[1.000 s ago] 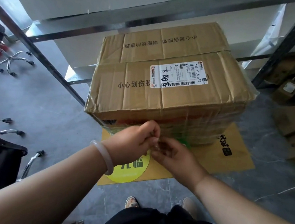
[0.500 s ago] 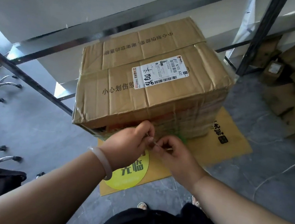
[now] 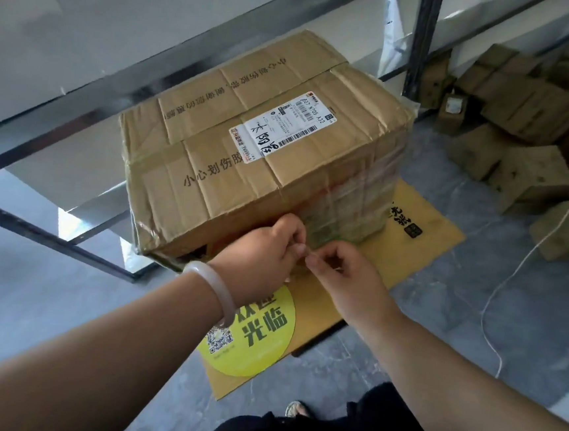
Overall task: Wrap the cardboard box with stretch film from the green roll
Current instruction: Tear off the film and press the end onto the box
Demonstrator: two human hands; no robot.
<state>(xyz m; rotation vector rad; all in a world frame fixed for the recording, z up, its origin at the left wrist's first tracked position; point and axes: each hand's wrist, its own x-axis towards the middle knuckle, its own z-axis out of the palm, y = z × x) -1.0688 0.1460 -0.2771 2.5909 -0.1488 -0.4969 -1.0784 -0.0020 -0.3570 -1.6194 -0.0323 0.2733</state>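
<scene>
Cardboard box upright; long axis left-right; label up.

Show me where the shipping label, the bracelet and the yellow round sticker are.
shipping label (image 3: 283,126), head view, middle of the white label on the box top
bracelet (image 3: 212,288), head view, pale band on the left wrist
yellow round sticker (image 3: 258,337), head view, its printed middle
</scene>
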